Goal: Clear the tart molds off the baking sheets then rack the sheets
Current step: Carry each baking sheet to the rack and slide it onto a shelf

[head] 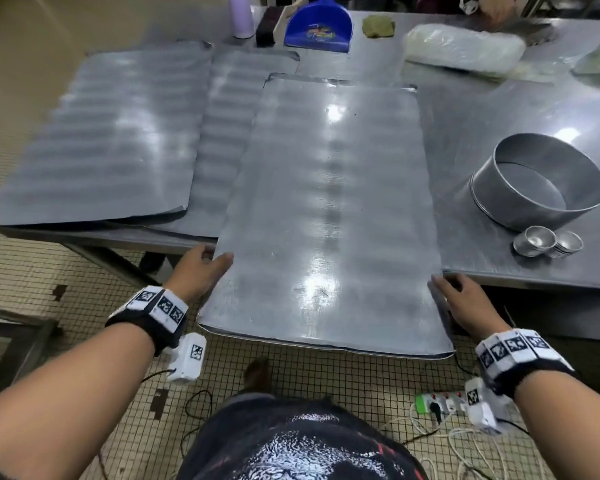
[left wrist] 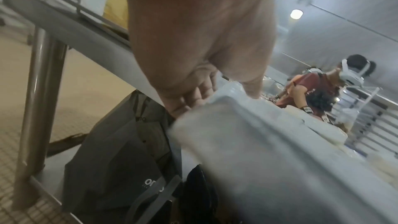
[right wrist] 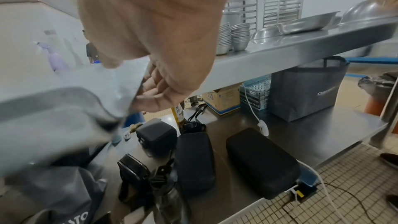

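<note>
Molds cleared, first sheet coming off the counter

The three baking sheets in view are bare — the tart molds [head: 548,242] sit stacked near the counter's [head: 499,109] front edge, beside a round cake ring [head: 537,181]. The left hand [head: 201,268] and right hand [head: 461,299] each grip a long side of the nearest baking sheet [head: 326,216], thumbs on top and fingers curled under, with its near end hanging past the front edge. Two more sheets [head: 111,133] lie overlapped at the counter's left end — so by my reading the racking is just beginning and no sheet is racked yet.
</note>
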`<act>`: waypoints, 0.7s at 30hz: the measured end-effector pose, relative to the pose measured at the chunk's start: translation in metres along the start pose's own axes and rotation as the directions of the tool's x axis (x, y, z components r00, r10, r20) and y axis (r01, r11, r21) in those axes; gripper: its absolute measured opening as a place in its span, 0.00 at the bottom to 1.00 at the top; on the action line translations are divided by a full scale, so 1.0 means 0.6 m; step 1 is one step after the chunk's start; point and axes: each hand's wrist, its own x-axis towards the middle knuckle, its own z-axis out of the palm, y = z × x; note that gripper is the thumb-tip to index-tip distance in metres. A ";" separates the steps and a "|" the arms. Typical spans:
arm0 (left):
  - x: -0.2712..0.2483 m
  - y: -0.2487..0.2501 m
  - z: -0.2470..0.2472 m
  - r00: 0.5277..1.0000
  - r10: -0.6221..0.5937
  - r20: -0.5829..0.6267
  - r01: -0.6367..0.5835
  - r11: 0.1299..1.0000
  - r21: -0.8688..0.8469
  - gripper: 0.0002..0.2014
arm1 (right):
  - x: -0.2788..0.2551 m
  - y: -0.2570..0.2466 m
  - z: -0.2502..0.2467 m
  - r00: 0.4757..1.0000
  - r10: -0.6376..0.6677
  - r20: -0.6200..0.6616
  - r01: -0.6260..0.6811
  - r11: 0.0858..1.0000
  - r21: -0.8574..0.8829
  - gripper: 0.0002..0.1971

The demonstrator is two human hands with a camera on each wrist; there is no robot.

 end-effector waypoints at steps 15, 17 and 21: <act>-0.002 -0.076 -0.002 0.994 0.067 0.086 -0.069 0.998 0.017 0.19 | -0.023 0.037 0.035 0.993 0.117 -0.031 -0.101 0.943 0.316 0.08; 0.000 -0.072 -0.002 0.993 0.079 0.093 -0.083 0.995 0.047 0.18 | -0.028 0.036 0.029 0.991 0.123 -0.043 -0.103 0.944 0.315 0.10; 0.012 -0.029 0.022 0.993 0.118 -0.014 -0.117 0.992 0.041 0.13 | -0.015 0.022 0.020 0.984 0.044 -0.173 -0.034 0.998 0.061 0.21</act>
